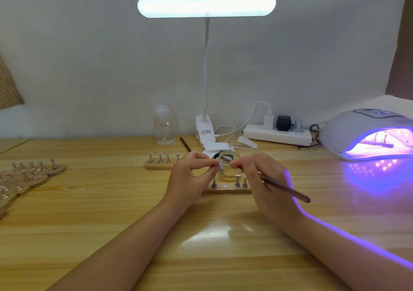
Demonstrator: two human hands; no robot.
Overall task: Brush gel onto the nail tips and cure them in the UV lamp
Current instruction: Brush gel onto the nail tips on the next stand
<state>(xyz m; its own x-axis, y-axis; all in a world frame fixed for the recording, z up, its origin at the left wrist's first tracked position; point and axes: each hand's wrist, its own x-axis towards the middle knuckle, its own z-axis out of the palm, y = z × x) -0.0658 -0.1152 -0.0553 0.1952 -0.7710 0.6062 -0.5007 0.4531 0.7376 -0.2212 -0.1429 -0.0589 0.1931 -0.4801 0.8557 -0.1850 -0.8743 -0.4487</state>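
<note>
Hands: both raised just above a wooden table (111, 235), fingertips nearly meeting at the middle of the view.
Left hand (190, 176): fingers curled, thumb and forefinger pinching a small clear nail tip (220, 164) on its stand.
Right hand (261, 179): fingers curled round a dark brush (288, 191); its handle slants back to the right over the hand, and its bristle end, towards the nail tip, is hidden by the fingers.
Gel jar (229, 165): small, clear glass, open, just behind the fingertips.
Near holder (228, 189): wooden strip under the hands carrying metal stands, one peg spot bare with a white dot.
Far holder (161, 164): second wooden strip to the left, behind the left hand, with nail tips upright on stands.
Stacked holders (24, 176): more wooden strips with stands at the table's left edge.
UV lamp (366, 134): white dome at the right, lit violet, with a strip of nail tips inside; its glow falls on the table and the right forearm.
Desk lamp (206, 7): white bar light, lit, on a bendy neck clipped at the back.
Bottle (164, 125): clear, left of the lamp clip.
Power strip (277, 134): white, with plugs, against the wall.
</note>
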